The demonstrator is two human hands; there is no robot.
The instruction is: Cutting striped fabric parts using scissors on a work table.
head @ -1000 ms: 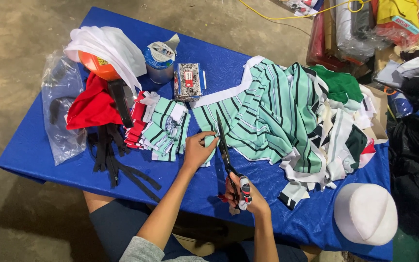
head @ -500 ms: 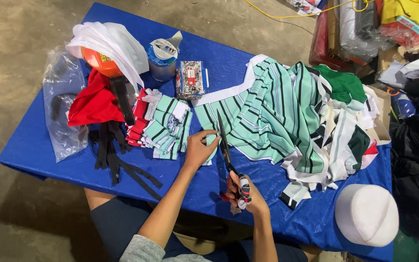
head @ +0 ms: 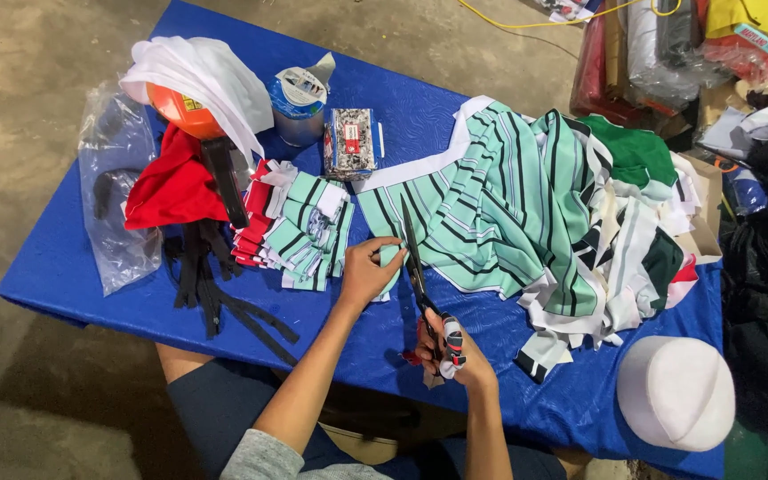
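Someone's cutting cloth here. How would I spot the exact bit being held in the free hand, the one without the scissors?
Start at the blue table and find the big mint-green striped cloth spread across its middle. At that cloth's near left edge, the left hand pinches a small striped piece beside the scissors. Unlike the stacked cut pieces to its left, it sits between fingers.

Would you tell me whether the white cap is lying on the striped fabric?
No, the white cap sits on the blue table, apart from it.
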